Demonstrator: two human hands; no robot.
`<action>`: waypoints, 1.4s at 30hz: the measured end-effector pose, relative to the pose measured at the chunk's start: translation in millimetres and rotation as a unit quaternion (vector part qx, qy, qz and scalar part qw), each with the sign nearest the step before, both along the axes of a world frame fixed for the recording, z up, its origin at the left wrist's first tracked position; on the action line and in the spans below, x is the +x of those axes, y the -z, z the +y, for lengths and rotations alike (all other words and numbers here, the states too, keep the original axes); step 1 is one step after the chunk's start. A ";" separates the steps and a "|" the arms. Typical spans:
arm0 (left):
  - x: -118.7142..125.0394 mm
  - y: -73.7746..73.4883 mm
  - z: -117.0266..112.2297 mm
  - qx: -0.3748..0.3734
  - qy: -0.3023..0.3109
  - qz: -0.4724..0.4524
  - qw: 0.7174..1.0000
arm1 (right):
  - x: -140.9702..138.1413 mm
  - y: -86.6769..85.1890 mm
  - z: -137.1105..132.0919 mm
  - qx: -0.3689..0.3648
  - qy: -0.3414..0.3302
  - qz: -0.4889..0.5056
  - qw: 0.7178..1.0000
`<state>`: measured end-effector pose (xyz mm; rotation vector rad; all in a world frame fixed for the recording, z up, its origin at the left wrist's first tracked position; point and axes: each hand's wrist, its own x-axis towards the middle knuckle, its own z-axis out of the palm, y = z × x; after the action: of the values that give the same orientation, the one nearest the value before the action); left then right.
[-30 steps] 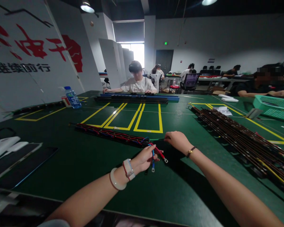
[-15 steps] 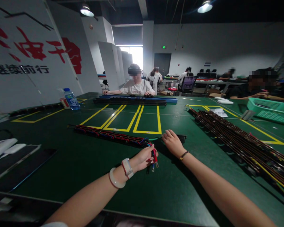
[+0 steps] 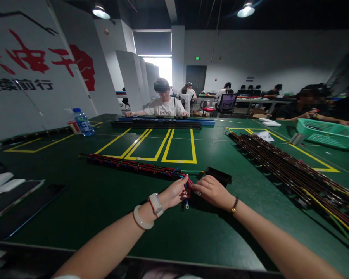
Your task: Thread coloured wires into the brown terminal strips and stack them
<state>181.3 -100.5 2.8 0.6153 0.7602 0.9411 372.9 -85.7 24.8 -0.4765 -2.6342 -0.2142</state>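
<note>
A long dark wire harness (image 3: 128, 164) with red and blue wires lies across the green table. My left hand (image 3: 176, 192) is closed around the loose wires at its right end. Below those fingers, a blue wire (image 3: 187, 202) hangs down with a metal ring terminal at its tip. My right hand (image 3: 213, 190) pinches a red wire (image 3: 194, 187) just right of the left hand, its ring terminal showing under the fingers. Behind the right hand sits a black box-shaped part (image 3: 219, 175), with a green wire (image 3: 192, 171) running to it from the harness.
A thick bundle of harnesses (image 3: 291, 174) covers the right side, with a green basket (image 3: 328, 133) behind it. Long blue and black strips (image 3: 163, 123) lie before a person (image 3: 166, 104) opposite. A bottle (image 3: 83, 123) stands back left; flat dark devices (image 3: 31, 209) lie front left.
My right hand has come down and nearer, from above the black part to a red wire beside my left hand. The black part is now more exposed. My left hand keeps its hold.
</note>
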 end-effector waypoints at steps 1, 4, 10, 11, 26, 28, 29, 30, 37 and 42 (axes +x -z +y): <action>-0.6 0.9 -0.2 0.002 0.005 -0.002 1.000 | -0.2 0.7 1.8 -0.024 0.008 0.026 0.999; -0.7 1.1 -1.4 0.005 0.019 -0.016 1.000 | 0.2 3.4 6.7 -0.125 0.049 0.108 0.985; 5.6 -2.3 -4.0 0.015 -0.017 0.020 1.000 | -30.5 -18.0 25.0 -0.263 0.121 0.193 0.937; 6.5 -2.3 -4.4 0.018 -0.026 0.026 0.999 | -42.3 -25.6 30.1 -0.254 0.132 0.190 0.939; 8.6 -2.4 -5.9 0.006 -0.056 0.045 0.997 | -150.6 -40.2 61.4 -0.094 0.254 -0.017 0.962; 7.8 -2.7 -6.4 0.002 -0.059 0.044 0.997 | -129.7 -46.0 56.6 -0.134 0.200 0.023 0.970; 7.4 -3.3 -6.8 0.000 -0.064 0.044 0.997 | -115.8 -48.2 54.5 -0.166 0.166 0.057 0.970; 7.1 -4.2 -7.4 -0.001 -0.066 0.042 0.997 | -100.0 -49.4 53.1 -0.204 0.135 0.096 0.965; 5.8 -10.7 -13.5 -0.011 -0.054 0.014 0.998 | 2.9 -30.3 54.6 -0.108 0.277 0.105 0.949; -5.6 -13.2 -9.3 0.016 0.037 0.230 0.972 | 18.0 -19.5 48.8 0.006 0.313 -0.019 0.950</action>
<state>175.7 -109.8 16.0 0.9018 1.1270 0.7482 390.9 -36.9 44.3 -1.3048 -2.4303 -0.4341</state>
